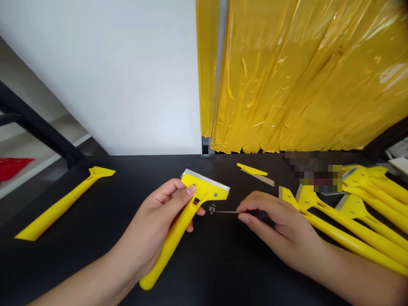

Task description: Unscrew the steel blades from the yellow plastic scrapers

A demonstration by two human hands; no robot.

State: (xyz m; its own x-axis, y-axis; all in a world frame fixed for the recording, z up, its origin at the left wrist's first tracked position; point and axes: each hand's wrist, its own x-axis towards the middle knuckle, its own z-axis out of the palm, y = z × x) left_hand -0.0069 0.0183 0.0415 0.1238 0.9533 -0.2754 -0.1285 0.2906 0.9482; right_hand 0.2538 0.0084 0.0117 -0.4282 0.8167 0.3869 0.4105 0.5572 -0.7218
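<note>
Left hand (pixel 165 208) grips a yellow scraper (pixel 182 225); right hand (pixel 277 223) grasps a screwdriver (pixel 226 211).
A yellow handle (pixel 62 204) lies far left on the black table (pixel 95 272); the gripped scraper slants above mid-table; small metal fasteners (pixel 212 208) sit by the screwdriver's tip; a yellow strip (pixel 251 169) lies against a blade (pixel 267 182); more scrapers (pixel 344 219) overlap at right.

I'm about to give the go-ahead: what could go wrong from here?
The small metal fasteners lie loose by the tip of the screwdriver in the right hand; a nudge might scatter them. The left hand grips the yellow scraper close to its metal edge; a slip could cut a finger if that edge is sharp.
</note>
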